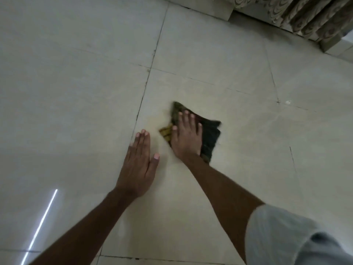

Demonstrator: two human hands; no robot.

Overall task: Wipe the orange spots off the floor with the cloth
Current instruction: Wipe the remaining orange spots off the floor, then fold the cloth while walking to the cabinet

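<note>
A dark green cloth (210, 134) with a yellow-stained corner lies on the pale tiled floor (219, 60) near the middle of the view. My right hand (186, 136) presses flat on top of it, fingers spread and pointing away from me. A faint orange-yellow smear (152, 122) shows on the tile just left of the cloth. My left hand (139, 165) rests palm down on the bare floor to the left of the cloth, fingers together, holding nothing. The picture is slightly blurred around the cloth.
Patterned curtains (309, 18) hang at the top right above a low step or plinth (208, 8). Dark grout lines cross the tiles. A bright streak of reflected light (41, 224) lies at the lower left. My grey sleeve (282, 234) fills the lower right.
</note>
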